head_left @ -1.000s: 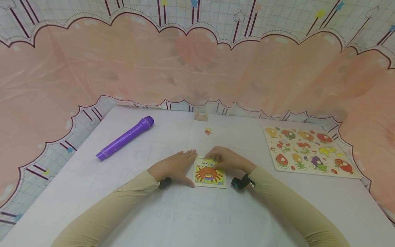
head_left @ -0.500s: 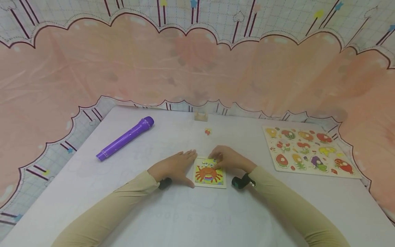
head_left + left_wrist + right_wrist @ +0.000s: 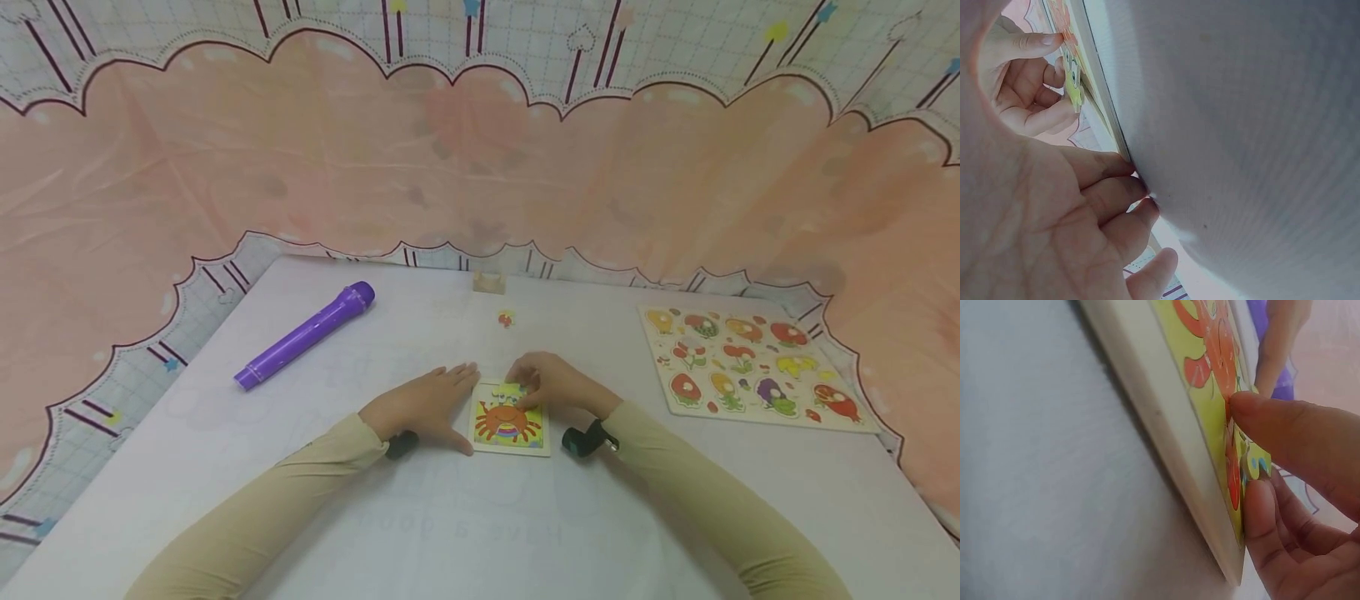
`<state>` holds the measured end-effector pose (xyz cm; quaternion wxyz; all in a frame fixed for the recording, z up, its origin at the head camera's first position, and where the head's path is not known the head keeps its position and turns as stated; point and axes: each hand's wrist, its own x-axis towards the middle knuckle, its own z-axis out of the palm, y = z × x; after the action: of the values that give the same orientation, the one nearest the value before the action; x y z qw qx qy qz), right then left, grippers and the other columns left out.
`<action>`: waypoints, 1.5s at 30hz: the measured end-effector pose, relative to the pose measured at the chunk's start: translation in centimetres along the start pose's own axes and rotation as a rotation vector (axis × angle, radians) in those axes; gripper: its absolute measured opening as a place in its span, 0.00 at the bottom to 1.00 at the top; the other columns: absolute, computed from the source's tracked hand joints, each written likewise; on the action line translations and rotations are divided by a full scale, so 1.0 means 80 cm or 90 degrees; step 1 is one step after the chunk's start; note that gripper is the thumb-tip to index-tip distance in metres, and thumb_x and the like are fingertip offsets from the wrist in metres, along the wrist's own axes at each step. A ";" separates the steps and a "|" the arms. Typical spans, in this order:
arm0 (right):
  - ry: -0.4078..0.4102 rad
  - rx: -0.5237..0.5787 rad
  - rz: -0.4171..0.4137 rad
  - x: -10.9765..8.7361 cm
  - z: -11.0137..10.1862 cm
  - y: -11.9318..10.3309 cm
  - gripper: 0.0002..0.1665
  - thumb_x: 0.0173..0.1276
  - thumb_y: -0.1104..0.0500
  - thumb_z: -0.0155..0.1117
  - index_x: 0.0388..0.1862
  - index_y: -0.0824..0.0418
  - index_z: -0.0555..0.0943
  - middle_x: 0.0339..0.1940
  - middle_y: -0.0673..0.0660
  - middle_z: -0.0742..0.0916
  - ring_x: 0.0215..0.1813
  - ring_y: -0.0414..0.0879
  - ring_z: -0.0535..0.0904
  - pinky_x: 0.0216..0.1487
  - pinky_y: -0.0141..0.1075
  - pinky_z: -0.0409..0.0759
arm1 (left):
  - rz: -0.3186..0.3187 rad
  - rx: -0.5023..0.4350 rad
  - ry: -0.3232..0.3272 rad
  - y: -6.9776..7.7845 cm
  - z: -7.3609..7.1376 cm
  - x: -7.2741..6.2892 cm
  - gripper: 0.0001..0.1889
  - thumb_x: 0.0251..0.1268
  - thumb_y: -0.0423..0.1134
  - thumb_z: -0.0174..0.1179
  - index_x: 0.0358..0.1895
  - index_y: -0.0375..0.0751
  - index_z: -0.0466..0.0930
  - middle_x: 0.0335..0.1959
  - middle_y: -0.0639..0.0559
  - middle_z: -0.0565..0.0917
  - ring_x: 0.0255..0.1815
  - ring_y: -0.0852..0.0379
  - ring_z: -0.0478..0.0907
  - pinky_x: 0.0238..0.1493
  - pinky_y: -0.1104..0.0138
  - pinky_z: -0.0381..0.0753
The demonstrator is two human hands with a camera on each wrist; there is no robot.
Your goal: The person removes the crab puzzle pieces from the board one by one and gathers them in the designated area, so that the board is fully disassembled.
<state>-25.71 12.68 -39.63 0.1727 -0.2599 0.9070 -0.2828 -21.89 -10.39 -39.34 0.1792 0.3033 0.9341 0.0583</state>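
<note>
A small square wooden crab puzzle [image 3: 510,429] lies flat on the white table, its red crab on a yellow ground. My right hand [image 3: 561,390] is over its upper right corner, where thumb and fingers pinch a yellow puzzle piece with eyes [image 3: 1072,84]. In the left wrist view this piece stands tilted up from the board; its lower edge touches or nearly touches the picture, I cannot tell which. My left hand [image 3: 426,406] rests with spread, fairly straight fingers along the puzzle's left edge, fingertips [image 3: 1124,164] against the wooden frame.
A purple toy microphone [image 3: 303,337] lies at the left. Farther back are a small red-and-yellow piece [image 3: 506,319] and a small beige block [image 3: 489,284]. At the right lies a fruit puzzle board [image 3: 678,406]. A patterned peach cloth [image 3: 480,183] hangs behind the table.
The right hand's fingers have shifted slightly right, and more of the yellow piece shows at the puzzle's top edge. The left hand and the board have stayed in place.
</note>
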 end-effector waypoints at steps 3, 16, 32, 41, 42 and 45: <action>-0.004 -0.011 -0.014 0.000 -0.001 -0.001 0.21 0.54 0.56 0.73 0.47 0.59 0.81 0.41 0.53 0.84 0.40 0.43 0.76 0.45 0.34 0.80 | -0.004 0.003 -0.001 0.000 0.000 0.000 0.60 0.43 0.70 0.64 0.74 0.39 0.47 0.77 0.45 0.48 0.78 0.51 0.45 0.78 0.56 0.47; -0.006 -0.015 0.015 0.002 -0.002 -0.004 0.21 0.54 0.55 0.73 0.48 0.58 0.83 0.42 0.52 0.85 0.41 0.43 0.76 0.46 0.34 0.80 | -0.006 0.006 -0.004 -0.001 -0.001 -0.002 0.60 0.43 0.71 0.63 0.75 0.39 0.47 0.77 0.46 0.48 0.78 0.52 0.45 0.78 0.56 0.47; 0.127 0.030 0.028 0.050 -0.069 0.036 0.22 0.57 0.62 0.68 0.51 0.66 0.80 0.51 0.64 0.84 0.54 0.55 0.79 0.58 0.45 0.78 | -0.009 -0.003 -0.002 0.001 -0.002 -0.003 0.60 0.43 0.69 0.64 0.74 0.39 0.47 0.77 0.46 0.47 0.78 0.51 0.45 0.77 0.56 0.47; 0.157 0.035 0.128 0.081 -0.074 0.062 0.21 0.61 0.64 0.62 0.55 0.67 0.77 0.59 0.65 0.80 0.61 0.58 0.74 0.66 0.48 0.71 | -0.006 -0.020 -0.002 0.004 -0.002 -0.004 0.60 0.42 0.69 0.65 0.74 0.39 0.47 0.77 0.45 0.48 0.78 0.51 0.45 0.77 0.55 0.46; 0.161 0.039 0.133 0.083 -0.075 0.064 0.21 0.62 0.65 0.61 0.55 0.67 0.77 0.59 0.65 0.79 0.61 0.58 0.74 0.66 0.48 0.71 | -0.007 -0.021 -0.001 0.004 -0.002 -0.005 0.60 0.42 0.69 0.65 0.74 0.39 0.47 0.77 0.46 0.48 0.78 0.51 0.45 0.77 0.55 0.46; 0.165 0.043 0.149 0.085 -0.076 0.068 0.21 0.62 0.67 0.60 0.55 0.68 0.77 0.60 0.66 0.78 0.62 0.59 0.73 0.67 0.48 0.70 | -0.009 -0.018 0.000 0.004 -0.002 -0.005 0.60 0.42 0.69 0.65 0.74 0.39 0.47 0.77 0.46 0.48 0.78 0.52 0.44 0.77 0.56 0.46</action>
<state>-36.02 15.20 -39.32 0.0949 -0.1079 0.9358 -0.3219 -21.48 -10.35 -39.02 0.1842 0.2943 0.9352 0.0703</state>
